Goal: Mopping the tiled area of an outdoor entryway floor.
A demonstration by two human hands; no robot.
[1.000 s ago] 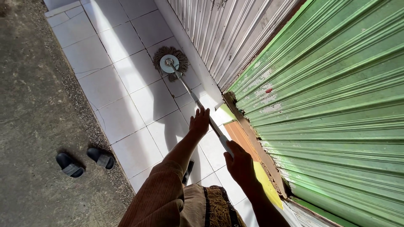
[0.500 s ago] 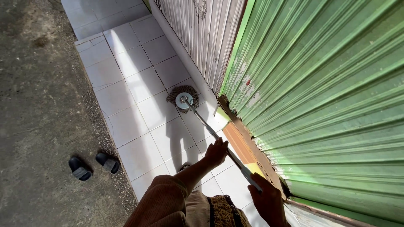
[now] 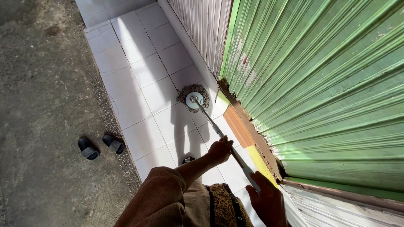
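The green shutter (image 3: pixel 328 96) is filling the view from 12 to 4 o'clock, with a grey shutter (image 3: pixel 202 29) beside it at 12. The white tiled floor (image 3: pixel 139 84) is running from 11 toward 6. The mop (image 3: pixel 194 97) is resting head-down on the tiles near centre, its handle slanting toward 5. The left hand (image 3: pixel 219 150) is closing its grip around the handle midway; the right hand (image 3: pixel 265 201) is gripping its upper end. Two sandals (image 3: pixel 101 146) are lying at 8 on the concrete (image 3: pixel 38 105).

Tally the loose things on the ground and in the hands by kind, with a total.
Mop, its pole held by left hand and right hand: 1
Dark slippers: 2
Total: 3
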